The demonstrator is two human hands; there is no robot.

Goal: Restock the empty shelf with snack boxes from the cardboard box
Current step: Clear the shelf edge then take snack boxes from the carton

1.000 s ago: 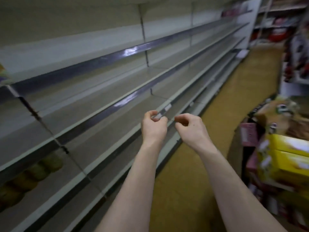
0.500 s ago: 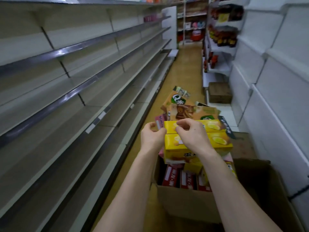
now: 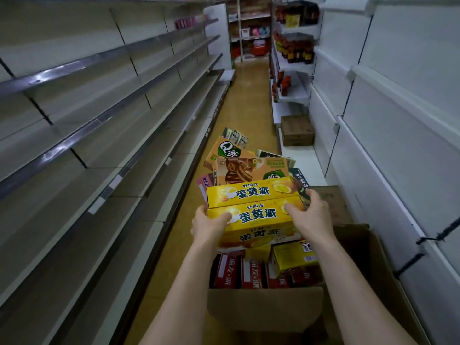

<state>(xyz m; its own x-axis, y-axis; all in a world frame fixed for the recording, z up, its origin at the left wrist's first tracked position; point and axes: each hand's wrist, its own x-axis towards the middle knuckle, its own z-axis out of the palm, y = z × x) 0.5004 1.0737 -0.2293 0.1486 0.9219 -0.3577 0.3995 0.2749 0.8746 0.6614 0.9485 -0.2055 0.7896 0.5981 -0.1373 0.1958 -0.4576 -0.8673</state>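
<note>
As we stood over the cardboard box (image 3: 263, 310), our left hand (image 3: 207, 226) and right hand (image 3: 312, 219) clasped the two ends of a yellow snack box (image 3: 256, 215), thumbs on top, at the top of the pile between them. It looked light and stiff, thin card that would dent if squeezed, so the short ends seemed the right hold. A second yellow box (image 3: 251, 192) lay touching it just beyond our thumbs. Left of our left hand the empty shelf (image 3: 139, 150) offered open room, its front lip the edge to clear.
</note>
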